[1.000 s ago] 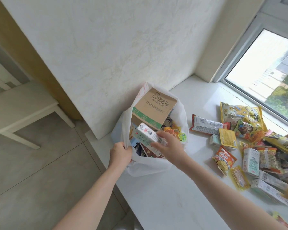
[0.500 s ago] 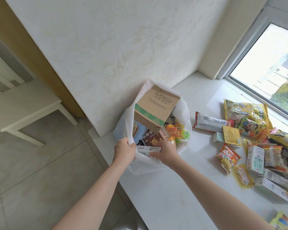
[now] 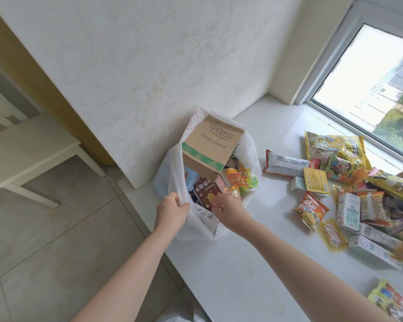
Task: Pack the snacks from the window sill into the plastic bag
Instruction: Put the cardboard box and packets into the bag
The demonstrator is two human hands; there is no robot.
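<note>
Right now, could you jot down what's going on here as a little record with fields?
place: sill by a window
bag: white, open, stuffed with snacks
box: cardboard, sticks out of the bag
left hand: grips the bag's rim
right hand: at the bag's mouth, grip hidden
carton: white, inside the bag's front wall
loose snacks: heaped on the sill, right of the bag

White plastic bag (image 3: 250, 145); brown carton (image 3: 209, 145), green band. Yellow packets (image 3: 335, 149) at 3 o'clock. White marbled window sill (image 3: 254, 275).
</note>
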